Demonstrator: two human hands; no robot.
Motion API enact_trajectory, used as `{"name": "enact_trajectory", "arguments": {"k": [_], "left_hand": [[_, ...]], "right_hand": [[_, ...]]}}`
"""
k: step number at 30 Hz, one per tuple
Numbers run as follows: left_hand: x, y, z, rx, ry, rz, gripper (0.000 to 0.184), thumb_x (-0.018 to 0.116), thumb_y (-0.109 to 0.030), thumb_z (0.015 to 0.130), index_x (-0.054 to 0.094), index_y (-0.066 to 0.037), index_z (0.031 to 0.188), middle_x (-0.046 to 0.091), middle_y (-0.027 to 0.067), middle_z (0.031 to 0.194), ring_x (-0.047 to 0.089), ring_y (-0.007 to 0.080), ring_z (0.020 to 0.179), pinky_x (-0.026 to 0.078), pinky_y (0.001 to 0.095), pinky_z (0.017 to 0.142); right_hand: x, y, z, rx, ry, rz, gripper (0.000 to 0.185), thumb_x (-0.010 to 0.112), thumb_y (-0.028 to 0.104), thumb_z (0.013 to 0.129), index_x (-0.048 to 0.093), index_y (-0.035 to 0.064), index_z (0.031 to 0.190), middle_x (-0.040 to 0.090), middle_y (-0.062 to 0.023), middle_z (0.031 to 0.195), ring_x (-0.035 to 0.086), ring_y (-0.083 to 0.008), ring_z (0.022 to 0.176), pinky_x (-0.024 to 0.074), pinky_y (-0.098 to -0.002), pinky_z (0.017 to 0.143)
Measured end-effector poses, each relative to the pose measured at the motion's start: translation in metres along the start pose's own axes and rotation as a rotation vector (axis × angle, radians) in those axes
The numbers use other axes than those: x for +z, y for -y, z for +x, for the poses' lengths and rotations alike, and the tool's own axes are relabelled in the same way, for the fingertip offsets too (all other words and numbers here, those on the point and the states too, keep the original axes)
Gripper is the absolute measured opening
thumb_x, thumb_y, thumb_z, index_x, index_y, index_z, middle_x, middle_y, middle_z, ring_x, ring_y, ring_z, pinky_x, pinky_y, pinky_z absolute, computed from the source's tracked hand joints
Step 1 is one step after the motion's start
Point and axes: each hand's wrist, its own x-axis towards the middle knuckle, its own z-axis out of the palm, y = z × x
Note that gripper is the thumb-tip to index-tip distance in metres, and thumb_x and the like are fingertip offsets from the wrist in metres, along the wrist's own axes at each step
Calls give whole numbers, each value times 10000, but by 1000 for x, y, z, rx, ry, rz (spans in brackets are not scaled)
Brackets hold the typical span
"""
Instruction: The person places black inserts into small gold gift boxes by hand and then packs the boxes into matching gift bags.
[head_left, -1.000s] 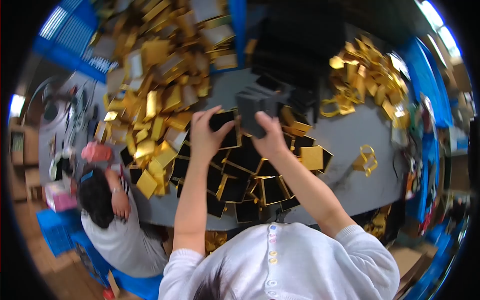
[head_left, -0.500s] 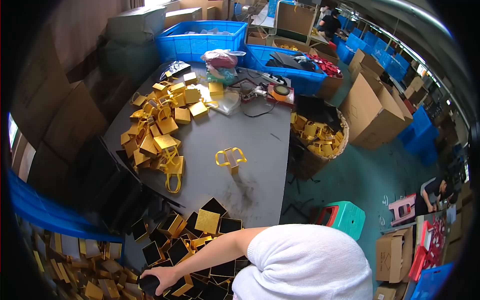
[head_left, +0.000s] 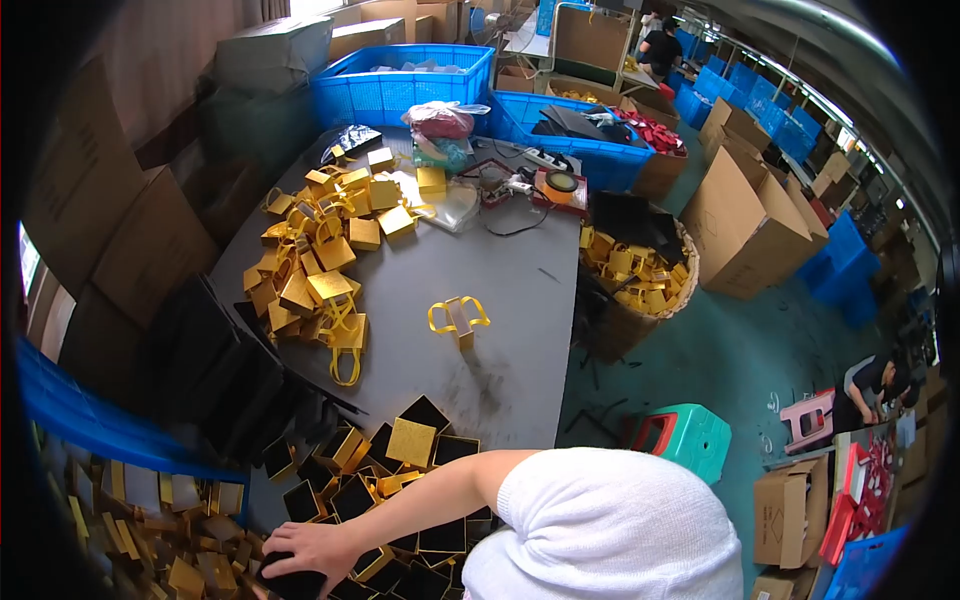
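Note:
My right hand (head_left: pixel 312 552) reaches across to the lower left, fingers and thumb spread around a black box (head_left: pixel 292 584). Part of that box is under my palm and past the bottom edge. My left hand is not visible. Beside my forearm lies a heap of gold boxes with black insides (head_left: pixel 352 497), and one shows a plain gold face (head_left: pixel 411 441) upward. To the left of my hand is a crowded bin of gold and grey pieces (head_left: pixel 185 577). A small gold gift bag (head_left: pixel 461 326) with two yellow ribbon handles stands alone on the grey table (head_left: pixel 520 390).
Gold bags with handles (head_left: pixel 330 250) are piled on the table's left side. A tape roll (head_left: pixel 560 184), plastic bags and blue crates (head_left: pixel 400 97) stand at the back. A full basket (head_left: pixel 640 275) and a green stool (head_left: pixel 690 440) are at the right; other people work farther off.
My right hand has shifted a little left and up, and its fingers are more spread over the black box. The table items look unchanged.

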Motion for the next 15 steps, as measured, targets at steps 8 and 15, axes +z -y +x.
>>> {"name": "enact_trajectory", "arguments": {"k": [8,15], "left_hand": [[23,-44,-24,-70,141,-590,403,523,-188,935,513,-30,1306,538,189,1268,553,353,1085,435,451,932],[46,-89,-37,-156,245,-1092,436,535,-201,918,495,-53,1325,465,177,1375,487,345,1217,380,471,1036]], "right_hand": [[-22,-8,-4,-173,61,126,856,837,437,627,443,152,1332,459,-182,1228,437,-364,1161,330,-462,1009],[-35,6,0,137,-269,381,848,786,323,672,388,83,1382,473,-160,1250,455,-350,1181,372,-405,1000]]}}
